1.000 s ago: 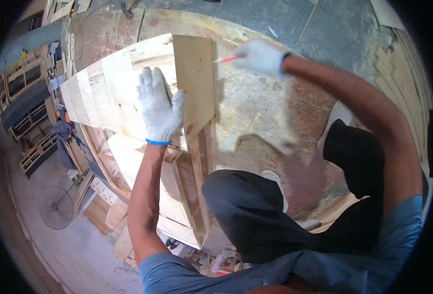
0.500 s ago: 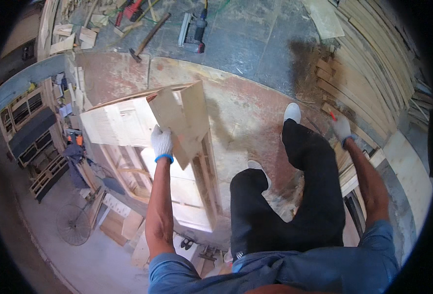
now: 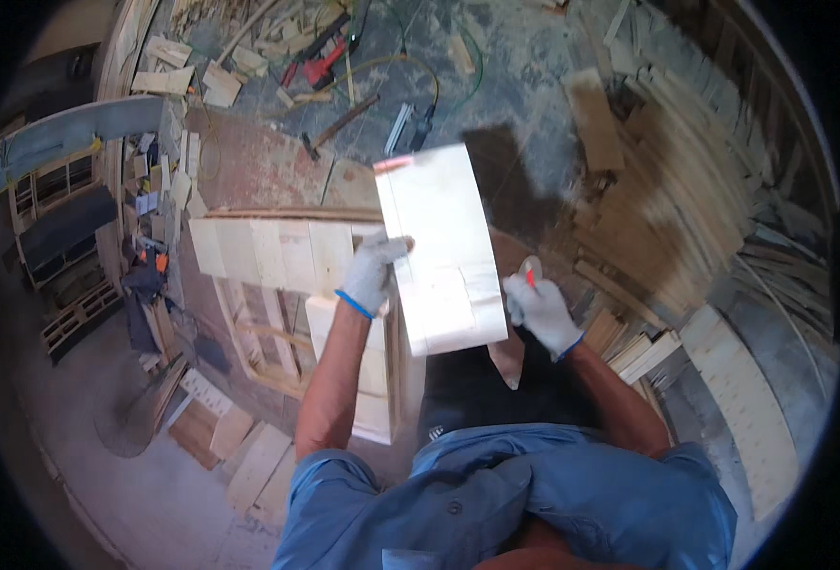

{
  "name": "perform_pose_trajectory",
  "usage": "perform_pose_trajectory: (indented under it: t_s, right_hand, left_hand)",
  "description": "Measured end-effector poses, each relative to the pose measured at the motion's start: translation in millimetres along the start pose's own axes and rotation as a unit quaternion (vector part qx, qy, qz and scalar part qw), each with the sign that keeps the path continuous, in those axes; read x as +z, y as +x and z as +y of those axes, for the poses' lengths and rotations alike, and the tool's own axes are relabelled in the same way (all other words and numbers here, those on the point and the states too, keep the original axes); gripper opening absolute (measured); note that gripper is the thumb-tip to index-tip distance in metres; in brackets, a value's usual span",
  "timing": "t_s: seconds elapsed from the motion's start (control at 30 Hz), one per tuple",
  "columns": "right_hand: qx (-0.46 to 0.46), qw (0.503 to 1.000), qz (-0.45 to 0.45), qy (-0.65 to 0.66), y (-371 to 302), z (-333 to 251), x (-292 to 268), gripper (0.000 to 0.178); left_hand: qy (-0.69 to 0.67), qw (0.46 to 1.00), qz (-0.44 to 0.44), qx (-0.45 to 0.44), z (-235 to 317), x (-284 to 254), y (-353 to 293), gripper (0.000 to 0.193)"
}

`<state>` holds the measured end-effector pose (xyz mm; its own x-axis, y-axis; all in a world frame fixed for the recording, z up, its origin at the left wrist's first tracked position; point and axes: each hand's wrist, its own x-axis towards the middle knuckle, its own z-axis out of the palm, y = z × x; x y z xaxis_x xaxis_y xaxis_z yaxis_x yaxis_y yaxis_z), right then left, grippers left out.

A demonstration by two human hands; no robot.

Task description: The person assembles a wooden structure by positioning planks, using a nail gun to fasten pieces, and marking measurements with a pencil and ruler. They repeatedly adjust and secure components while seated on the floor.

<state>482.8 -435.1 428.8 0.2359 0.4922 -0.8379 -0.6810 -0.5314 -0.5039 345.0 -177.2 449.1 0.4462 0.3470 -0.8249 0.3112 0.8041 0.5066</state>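
A pale wooden board [image 3: 443, 237] is held up in front of my body, tilted, with pencil-like lines and a pink patch at its upper left corner. My left hand [image 3: 378, 268], in a white knit glove with a blue cuff, grips its left edge. Beside the board's lower right edge is my right hand [image 3: 541, 309], gloved too, its fingers closed around a slim red pencil-like stick [image 3: 531, 276]. Whether that hand touches the board I cannot tell. Left of the board stands a wooden frame [image 3: 287, 249] with pale slats fixed across its top.
On the dark floor ahead lie a hammer [image 3: 339, 126], a nail gun [image 3: 410, 128] partly behind the board, a red tool [image 3: 323, 68], a hose and wood scraps. Stacked boards [image 3: 671, 180] fill the right side. At far left are a wooden rack [image 3: 64, 214] and a fan [image 3: 125, 423].
My left hand has lifted the board off the frame and brought it in front of me. My right hand has come inward from the far right with the red stick.
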Motion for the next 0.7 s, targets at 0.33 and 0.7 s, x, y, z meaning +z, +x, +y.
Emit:
perform_pose_trajectory:
  t_s: [0.33,0.7]
  right_hand:
    - [-0.045,0.985,0.148,-0.070,23,-112,45,0.033]
    - [-0.290,0.948,0.135,-0.001,101,-404,-19,0.028]
  left_hand:
    - [-0.115,0.992,-0.044,-0.039,57,48,90,0.033]
    - [-0.261,0.937,-0.215,0.093,332,217,208,0.056]
